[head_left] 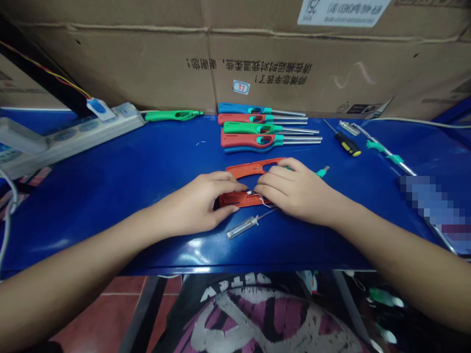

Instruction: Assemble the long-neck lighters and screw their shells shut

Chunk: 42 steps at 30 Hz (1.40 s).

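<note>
grip of left hand pinches lower orange shell; right hand curls over it, its hold i cannot tell.

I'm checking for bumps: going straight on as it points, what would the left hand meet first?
Likely the right hand, close ahead of the left hand, though depth between them is unclear.

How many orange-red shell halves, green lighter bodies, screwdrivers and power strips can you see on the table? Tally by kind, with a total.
Orange-red shell halves: 2
Green lighter bodies: 2
Screwdriver: 1
Power strip: 1
Total: 6
</note>
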Motion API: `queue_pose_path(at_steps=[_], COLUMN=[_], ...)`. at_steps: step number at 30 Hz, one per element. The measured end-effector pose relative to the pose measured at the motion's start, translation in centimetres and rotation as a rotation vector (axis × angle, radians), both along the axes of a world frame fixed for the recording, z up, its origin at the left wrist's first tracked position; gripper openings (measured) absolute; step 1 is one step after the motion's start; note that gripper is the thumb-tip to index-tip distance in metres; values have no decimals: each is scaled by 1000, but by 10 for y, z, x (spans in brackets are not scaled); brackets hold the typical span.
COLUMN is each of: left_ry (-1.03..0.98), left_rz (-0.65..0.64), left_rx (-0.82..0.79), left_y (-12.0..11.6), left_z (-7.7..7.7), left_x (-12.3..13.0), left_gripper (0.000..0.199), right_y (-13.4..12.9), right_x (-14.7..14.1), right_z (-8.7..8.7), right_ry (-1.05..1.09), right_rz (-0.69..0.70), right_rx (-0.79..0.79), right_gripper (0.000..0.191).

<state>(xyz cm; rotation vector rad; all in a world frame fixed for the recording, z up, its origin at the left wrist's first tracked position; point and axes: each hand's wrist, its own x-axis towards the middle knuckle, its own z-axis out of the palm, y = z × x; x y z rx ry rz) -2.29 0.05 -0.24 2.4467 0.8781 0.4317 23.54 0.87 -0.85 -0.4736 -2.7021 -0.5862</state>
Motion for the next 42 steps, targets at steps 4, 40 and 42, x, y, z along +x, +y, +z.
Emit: queue_pose_path(at_steps=[4, 40, 42], left_ry=[4, 9, 6], left_rz=[12, -31, -35], left_rx=[-7, 34, 39], left_y=[0, -2, -1], left_z=[1, 0, -1], left_x=[0, 0, -1], left_gripper=[37, 37, 36], right_y=[1, -1, -1], right_x=[0, 1, 1], right_z=[-2, -2, -1], right_ry=[17, 66, 45], right_rz=[21, -20, -9], right_rx=[5, -234, -179], right_gripper=[26, 21, 26])
